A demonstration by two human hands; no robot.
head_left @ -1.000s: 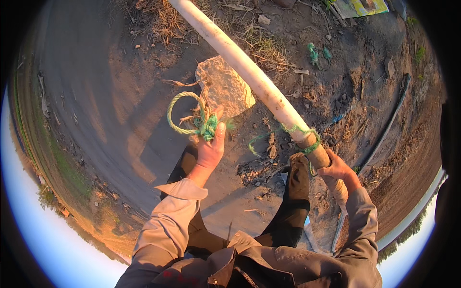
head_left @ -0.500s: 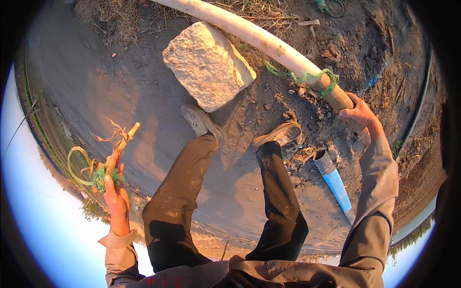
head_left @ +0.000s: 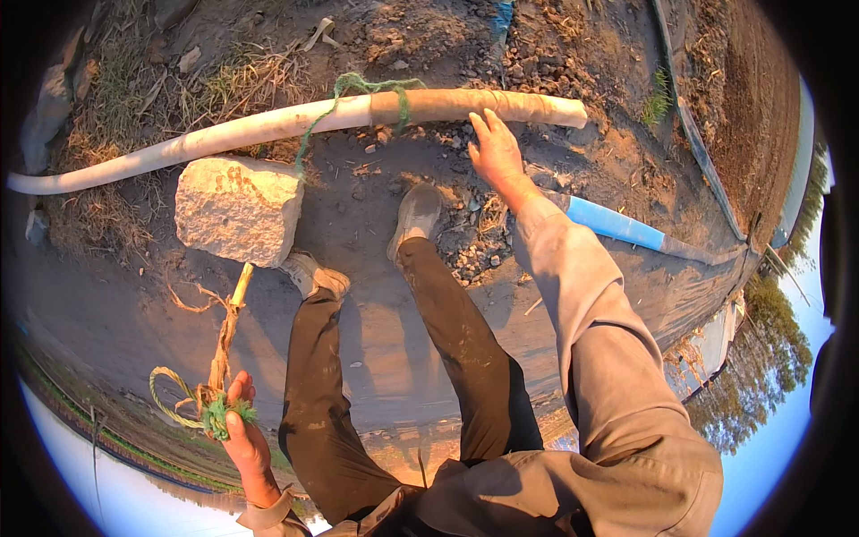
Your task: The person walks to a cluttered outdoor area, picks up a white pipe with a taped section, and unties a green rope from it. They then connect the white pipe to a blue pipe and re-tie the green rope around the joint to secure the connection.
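In my left hand (head_left: 249, 452), closed around its lower end, is a dry woody stick (head_left: 224, 345) with a pale cut tip and a thin side twig. Green twine (head_left: 215, 416) is wound around the stick by my fingers, and a yellowish rope loop (head_left: 165, 398) sticks out beside it. My right hand (head_left: 497, 157) reaches up to a long pale pipe (head_left: 242, 130), its fingers extended over the lower edge of the brown end section (head_left: 483, 106); they are not wrapped around it. Loose green string (head_left: 344, 85) is looped about the pipe where white meets brown.
A large rough stone block (head_left: 240, 210) lies just below the pipe, near my shoes. On the right, a blue pipe (head_left: 617, 222) with grey ends rests on the soil. A long dark hose (head_left: 698, 143) runs beyond it. Dry straw (head_left: 250, 85) and clods cover the far ground.
The view has turned to the right, so the pipe now runs nearly level across it. My right hand has loosened from its grip at the pipe's end. The left still holds the stick.
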